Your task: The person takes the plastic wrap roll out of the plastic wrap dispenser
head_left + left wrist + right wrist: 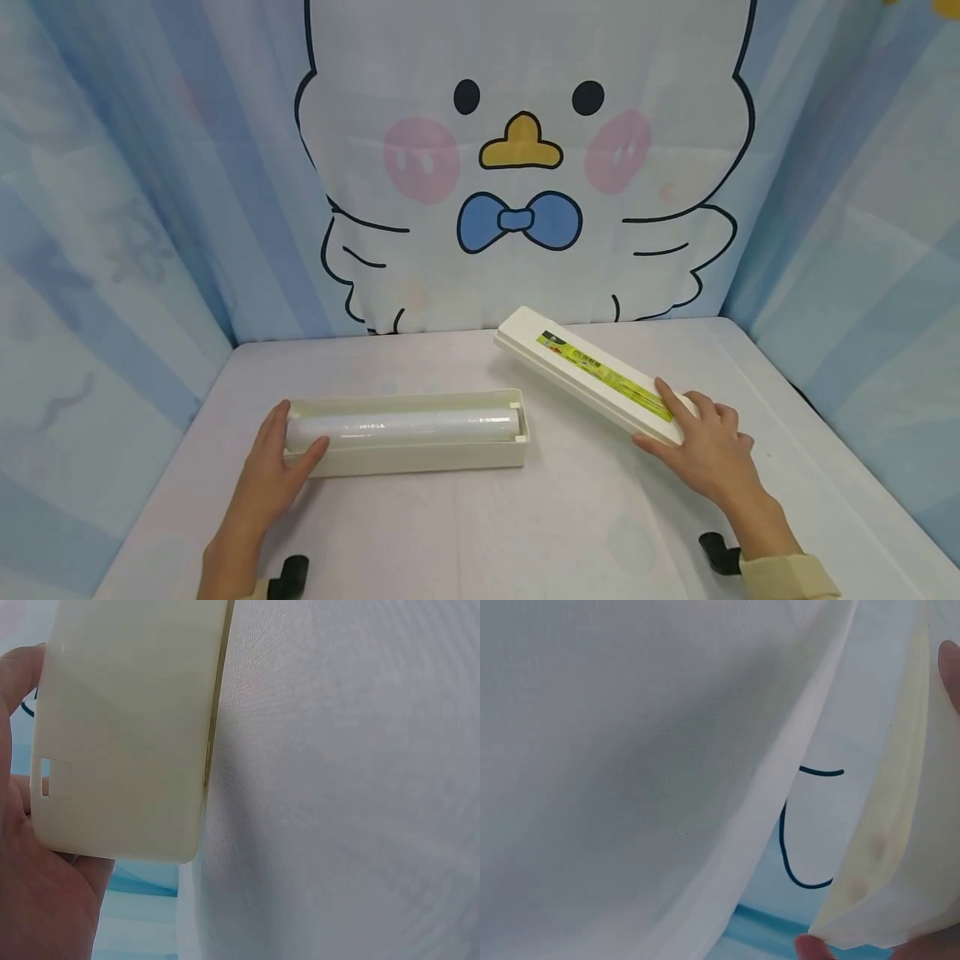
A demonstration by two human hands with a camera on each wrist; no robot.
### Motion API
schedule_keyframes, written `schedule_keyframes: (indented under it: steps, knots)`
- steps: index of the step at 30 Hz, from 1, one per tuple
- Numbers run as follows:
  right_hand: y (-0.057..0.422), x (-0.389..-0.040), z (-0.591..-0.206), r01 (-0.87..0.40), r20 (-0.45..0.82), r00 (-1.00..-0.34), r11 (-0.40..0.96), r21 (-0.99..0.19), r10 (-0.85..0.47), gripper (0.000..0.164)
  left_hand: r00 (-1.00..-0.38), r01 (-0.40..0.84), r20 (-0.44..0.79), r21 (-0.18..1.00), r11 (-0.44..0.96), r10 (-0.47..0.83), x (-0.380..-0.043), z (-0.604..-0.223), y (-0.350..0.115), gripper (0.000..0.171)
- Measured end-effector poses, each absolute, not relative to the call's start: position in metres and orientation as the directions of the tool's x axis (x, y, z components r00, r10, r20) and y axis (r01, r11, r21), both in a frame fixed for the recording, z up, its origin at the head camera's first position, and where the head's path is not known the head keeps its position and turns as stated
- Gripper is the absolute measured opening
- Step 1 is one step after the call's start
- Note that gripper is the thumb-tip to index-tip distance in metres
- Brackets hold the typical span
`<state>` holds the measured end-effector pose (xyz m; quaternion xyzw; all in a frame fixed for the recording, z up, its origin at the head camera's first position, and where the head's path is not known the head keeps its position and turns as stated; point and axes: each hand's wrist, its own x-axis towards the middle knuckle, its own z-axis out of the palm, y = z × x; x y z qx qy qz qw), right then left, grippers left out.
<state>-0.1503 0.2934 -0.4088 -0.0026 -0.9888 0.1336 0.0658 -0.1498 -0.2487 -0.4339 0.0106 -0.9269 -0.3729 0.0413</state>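
Observation:
A long cream cling film box (420,458) sits on the table in the head view, its top uncovered, with a clear film roll (420,427) lying inside. My left hand (270,479) grips the box's left end, thumb over the front edge. In the left wrist view, the plain end wall (127,735) with a small slot faces the camera. Off to the right, my right hand (712,454) holds the box lid (581,383) by its near end, tilted and raised above the table. A green and yellow label (603,375) runs along the lid. The right wrist view shows the lid's hollow underside (889,802).
A pale cloth covers the table (450,533). Curtains enclose it at the back and both sides; the back curtain (517,283) carries a cartoon bird with a blue bow tie. Black wrist mounts (288,577) show near both sleeves.

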Motion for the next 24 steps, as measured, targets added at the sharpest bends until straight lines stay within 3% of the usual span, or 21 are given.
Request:
schedule_keyframes:
  steps: [24]
  knots:
    - [0.305, -0.145, -0.412, 0.055, 0.059, -0.996, 0.969, -0.241, 0.071, 0.101, -0.994, 0.029, 0.095, 0.682, 0.731, -0.049, -0.149, -0.434, -0.248, 0.097]
